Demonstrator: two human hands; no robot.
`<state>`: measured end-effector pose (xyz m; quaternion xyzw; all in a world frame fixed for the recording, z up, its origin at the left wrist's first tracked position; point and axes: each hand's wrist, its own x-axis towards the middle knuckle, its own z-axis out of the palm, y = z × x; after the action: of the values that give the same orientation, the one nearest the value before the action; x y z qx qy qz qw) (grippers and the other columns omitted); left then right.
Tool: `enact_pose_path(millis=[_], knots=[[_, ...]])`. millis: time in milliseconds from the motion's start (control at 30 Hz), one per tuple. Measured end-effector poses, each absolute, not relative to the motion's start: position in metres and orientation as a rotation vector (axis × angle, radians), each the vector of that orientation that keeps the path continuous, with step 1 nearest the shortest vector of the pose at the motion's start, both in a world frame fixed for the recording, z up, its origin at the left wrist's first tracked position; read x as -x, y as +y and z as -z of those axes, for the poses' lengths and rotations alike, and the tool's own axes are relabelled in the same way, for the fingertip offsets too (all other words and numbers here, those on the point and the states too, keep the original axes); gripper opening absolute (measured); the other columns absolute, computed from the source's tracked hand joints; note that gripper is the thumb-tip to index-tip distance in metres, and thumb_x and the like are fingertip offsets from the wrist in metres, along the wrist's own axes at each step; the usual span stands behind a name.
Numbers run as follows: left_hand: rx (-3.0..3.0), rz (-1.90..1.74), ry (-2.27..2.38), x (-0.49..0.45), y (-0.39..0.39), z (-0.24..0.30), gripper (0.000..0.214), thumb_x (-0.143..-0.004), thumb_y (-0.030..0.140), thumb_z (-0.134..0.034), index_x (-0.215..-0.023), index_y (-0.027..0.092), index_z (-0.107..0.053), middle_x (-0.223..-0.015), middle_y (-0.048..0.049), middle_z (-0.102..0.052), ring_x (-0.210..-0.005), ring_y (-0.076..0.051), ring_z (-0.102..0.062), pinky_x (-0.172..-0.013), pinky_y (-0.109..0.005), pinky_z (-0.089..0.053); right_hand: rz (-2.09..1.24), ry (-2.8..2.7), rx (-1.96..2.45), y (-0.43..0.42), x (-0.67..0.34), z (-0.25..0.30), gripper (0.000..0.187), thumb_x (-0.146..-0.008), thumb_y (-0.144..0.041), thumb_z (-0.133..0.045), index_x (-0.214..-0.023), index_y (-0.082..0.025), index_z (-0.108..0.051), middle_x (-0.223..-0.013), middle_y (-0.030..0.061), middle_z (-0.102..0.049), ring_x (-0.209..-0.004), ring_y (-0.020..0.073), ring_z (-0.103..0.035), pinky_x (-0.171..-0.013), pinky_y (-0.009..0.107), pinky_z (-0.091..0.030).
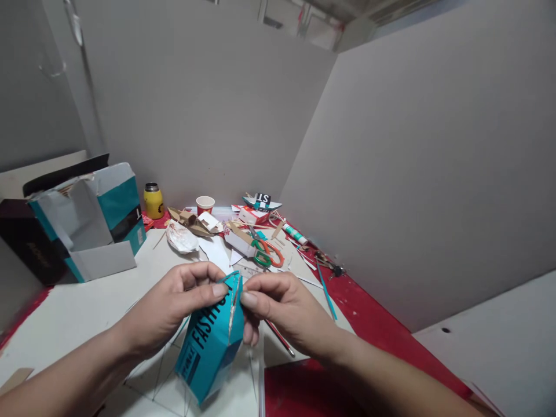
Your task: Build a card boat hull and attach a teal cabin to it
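Teal card [207, 353] between two hands, split along the edge

So the card sits right between the hands, tilted, its top end up at the fingertips and the rest hanging down toward the wearer. Left hand [185, 298] has its upper left side pinched, thumb on the printed face next to the big black FASHION lettering. Right hand [284, 304] is on the other side, thumb and index pinching the upper right edge, just beside a ragged pale split running down the fold. Can't tell if the bottom end touches the white board [82, 313] below.

A red pencil [281, 339] pokes out under the right hand. Beyond the fingertips: scissors [275, 253] with orange handles, near a pair with green ones. Big teal box [119, 202] is off to the left, well apart from the hands.
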<state>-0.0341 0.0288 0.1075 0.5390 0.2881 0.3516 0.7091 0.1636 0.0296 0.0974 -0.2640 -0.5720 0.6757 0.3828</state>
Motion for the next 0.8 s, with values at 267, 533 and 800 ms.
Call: enact_pose_path(millis=[267, 533, 800], knots=[[-1.246, -0.823, 0.777, 0.030, 0.023, -0.106, 0.020, -0.086, 0.037, -0.063, -0.087, 0.017, -0.061, -0.075, -0.0021, -0.069, -0.067, -0.014, -0.061, -0.065, -0.024, -0.046, -1.702, -1.455, 0.749, 0.026, -0.169, -0.100, 0.018, -0.082, -0.030, -0.071, -0.078, -0.013, -0.067, -0.057, -0.0010, -0.068, -0.050, 0.0059, -0.062, -0.052, 0.015, -0.052], [-1.321, -0.864, 0.840, 0.026, 0.021, -0.110, 0.021, -0.084, 0.037, -0.065, -0.091, 0.016, -0.066, -0.077, -0.0022, -0.069, -0.068, -0.014, -0.060, -0.065, -0.022, -0.047, -1.694, -1.491, 0.799, 0.027, -0.170, -0.103, 0.023, -0.079, -0.034, -0.073, -0.076, -0.013, -0.066, -0.056, -0.0013, -0.067, -0.048, 0.0058, -0.060, -0.051, 0.016, -0.051], [-1.305, -0.904, 0.836, 0.020, 0.016, -0.107, 0.024, -0.089, 0.038, -0.060, -0.102, 0.019, -0.064, -0.079, -0.0007, -0.069, -0.073, -0.014, -0.062, -0.069, -0.023, -0.049, -1.772, -1.401, 0.782, 0.031, -0.168, -0.103, 0.025, -0.077, -0.035, -0.074, -0.073, -0.012, -0.065, -0.054, -0.0016, -0.067, -0.046, 0.0063, -0.062, -0.048, 0.016, -0.052]])
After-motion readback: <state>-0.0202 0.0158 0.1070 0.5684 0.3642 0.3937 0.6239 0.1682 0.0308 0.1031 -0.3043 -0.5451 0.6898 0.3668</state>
